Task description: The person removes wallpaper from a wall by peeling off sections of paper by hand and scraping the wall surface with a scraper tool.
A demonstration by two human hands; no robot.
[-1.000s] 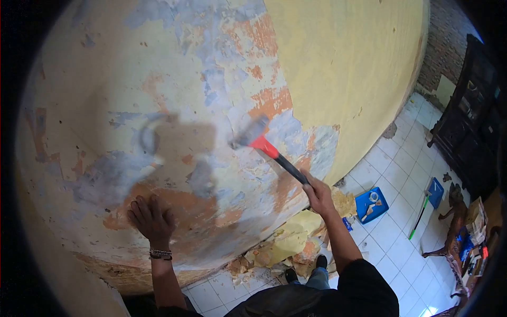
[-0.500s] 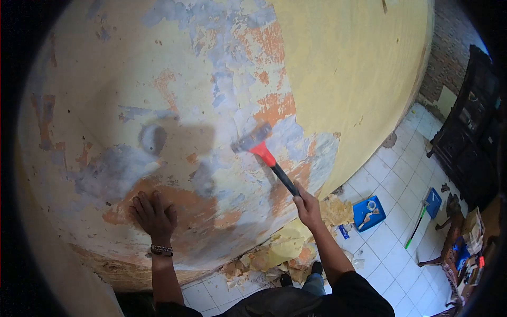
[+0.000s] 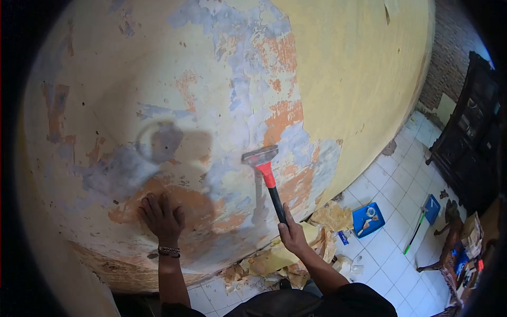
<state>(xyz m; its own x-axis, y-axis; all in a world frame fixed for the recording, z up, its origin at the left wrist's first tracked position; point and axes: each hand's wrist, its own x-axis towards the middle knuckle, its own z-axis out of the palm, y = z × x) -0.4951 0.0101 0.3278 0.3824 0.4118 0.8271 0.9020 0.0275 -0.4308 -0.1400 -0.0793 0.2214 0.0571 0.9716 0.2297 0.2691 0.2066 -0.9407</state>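
My right hand [image 3: 292, 234] is wrapped round the black handle of a long scraper [image 3: 268, 170] with a red neck and a wide grey head. The scraper's head lies at the patchy wall [image 3: 211, 127]; whether the blade touches it I cannot tell. Yellow paint covers the wall's right part, while the left part shows pale, grey and orange-brown patches. My left hand [image 3: 163, 217] rests flat against an orange-brown patch low on the wall, fingers spread, a bracelet [image 3: 169, 251] on its wrist.
Peeled paint scraps [image 3: 274, 259] lie along the wall's foot. On the white tiled floor [image 3: 388, 248] are a blue tray [image 3: 377, 226] with small tools and a green-handled dustpan or broom [image 3: 422, 224]. A dark cabinet [image 3: 465, 132] and a cluttered carved table [image 3: 449, 253] stand right.
My right hand has moved down and left with the scraper, whose head is lower and more level. The left hand stays on the same wall patch; the view has shifted slightly.
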